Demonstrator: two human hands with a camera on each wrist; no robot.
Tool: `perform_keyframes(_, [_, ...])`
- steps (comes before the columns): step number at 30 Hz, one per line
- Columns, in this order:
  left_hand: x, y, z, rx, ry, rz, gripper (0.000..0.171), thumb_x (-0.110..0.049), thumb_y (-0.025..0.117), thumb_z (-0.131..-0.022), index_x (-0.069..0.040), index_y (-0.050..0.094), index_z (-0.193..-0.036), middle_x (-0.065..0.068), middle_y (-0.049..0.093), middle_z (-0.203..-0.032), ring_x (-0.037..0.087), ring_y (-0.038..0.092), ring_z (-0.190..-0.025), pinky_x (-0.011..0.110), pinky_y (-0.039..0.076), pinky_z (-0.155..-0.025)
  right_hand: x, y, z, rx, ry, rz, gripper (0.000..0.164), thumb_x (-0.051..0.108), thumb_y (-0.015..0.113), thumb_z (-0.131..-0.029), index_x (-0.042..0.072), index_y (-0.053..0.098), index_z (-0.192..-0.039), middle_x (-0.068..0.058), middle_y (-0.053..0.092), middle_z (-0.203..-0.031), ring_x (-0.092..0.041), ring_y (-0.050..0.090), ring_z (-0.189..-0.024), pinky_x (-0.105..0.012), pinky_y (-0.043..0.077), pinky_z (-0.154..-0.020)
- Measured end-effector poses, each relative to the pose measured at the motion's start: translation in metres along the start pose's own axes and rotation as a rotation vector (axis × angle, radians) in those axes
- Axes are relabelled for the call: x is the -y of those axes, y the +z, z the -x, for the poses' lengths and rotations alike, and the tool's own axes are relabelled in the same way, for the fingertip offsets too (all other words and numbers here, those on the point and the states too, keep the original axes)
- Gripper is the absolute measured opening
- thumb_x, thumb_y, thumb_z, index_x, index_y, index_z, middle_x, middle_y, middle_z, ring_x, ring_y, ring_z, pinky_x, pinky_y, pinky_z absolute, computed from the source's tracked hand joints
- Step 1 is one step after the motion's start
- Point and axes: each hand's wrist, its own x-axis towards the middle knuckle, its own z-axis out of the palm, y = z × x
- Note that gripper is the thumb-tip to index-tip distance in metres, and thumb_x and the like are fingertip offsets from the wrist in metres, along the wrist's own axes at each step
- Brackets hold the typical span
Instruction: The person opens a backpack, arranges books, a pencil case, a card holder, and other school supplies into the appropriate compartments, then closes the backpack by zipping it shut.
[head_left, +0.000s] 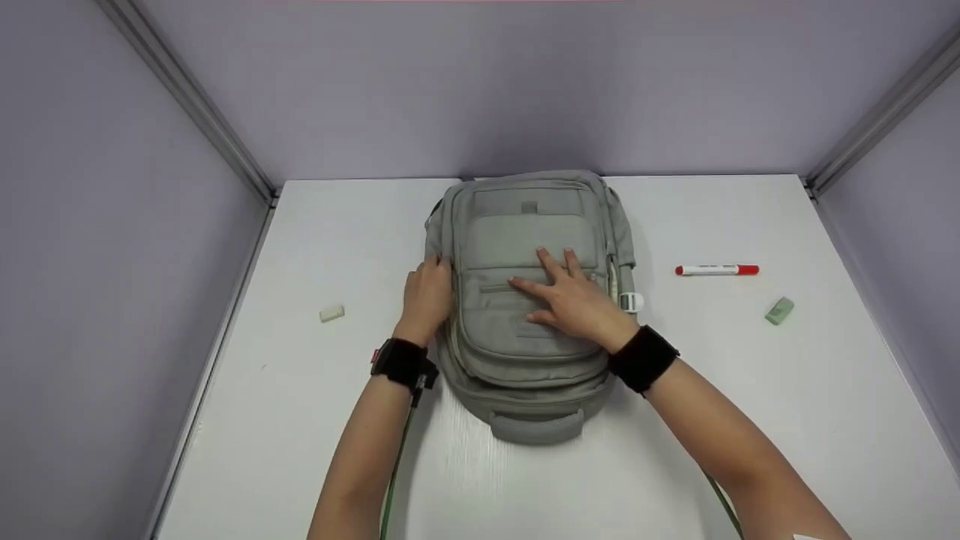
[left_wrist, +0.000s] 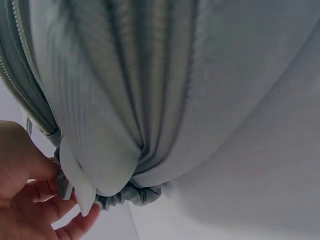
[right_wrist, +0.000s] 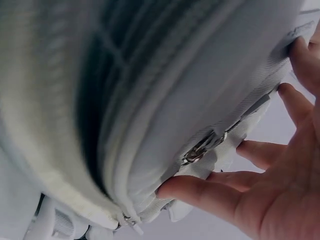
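Note:
A grey-green backpack (head_left: pixel 536 240) lies on its back on the table, its carry handle (head_left: pixel 537 427) toward the person. At its left side my left hand (head_left: pixel 430 294) has its fingers curled at the edge. In the left wrist view, thumb and fingers pinch a small grey zipper pull (left_wrist: pixel 64 185) beside a pale fabric flap (left_wrist: pixel 77 182). My right hand (head_left: pixel 577 304) rests on the front panel with fingers spread. The right wrist view shows its fingertips on the fabric around a metal zipper slider (right_wrist: pixel 196 151). A gap in a compartment (right_wrist: pixel 95 135) shows near that side.
A white marker with red ends (head_left: pixel 717 270) and a green eraser (head_left: pixel 779 310) lie to the right on the white table (head_left: pixel 300 450). A whitish eraser (head_left: pixel 331 313) lies to the left. Grey panel walls (head_left: pixel 360 90) stand at the back and both sides.

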Motion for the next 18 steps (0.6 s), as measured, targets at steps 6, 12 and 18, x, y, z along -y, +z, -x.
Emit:
perform_keyframes(6, [0.002, -0.002, 0.000, -0.041, 0.019, 0.090, 0.014, 0.005, 0.053, -0.096, 0.013, 0.064, -0.100, 0.025, 0.060, -0.097, 0.039, 0.064, -0.083, 0.046, 0.053, -0.072, 0.001, -0.001, -0.001, 0.014, 0.017, -0.001, 0.061, 0.049, 0.059, -0.094, 0.038, 0.038, -0.151, -0.018, 0.008, -0.162, -0.056, 0.004, -0.140, -0.071, 0.043, -0.084])
perform_keyframes(12, [0.006, -0.008, 0.003, 0.074, -0.006, 0.141, 0.018, 0.005, 0.052, -0.098, 0.010, 0.066, -0.109, 0.026, 0.062, -0.102, 0.038, 0.064, -0.095, 0.044, 0.053, -0.080, 0.001, -0.002, -0.003, -0.002, 0.005, 0.002, 0.061, 0.049, 0.060, -0.094, 0.036, 0.040, -0.150, -0.021, 0.010, -0.161, -0.057, 0.008, -0.140, -0.068, 0.046, -0.082])
perform_keyframes(18, [0.007, -0.021, 0.006, 0.166, -0.044, 0.201, 0.019, 0.004, 0.051, -0.098, 0.007, 0.067, -0.107, 0.023, 0.062, -0.104, 0.035, 0.062, -0.099, 0.043, 0.051, -0.085, -0.002, -0.004, -0.007, -0.002, 0.018, 0.007, 0.061, 0.049, 0.061, -0.092, 0.035, 0.043, -0.149, -0.023, 0.009, -0.160, -0.056, 0.010, -0.140, -0.061, 0.051, -0.078])
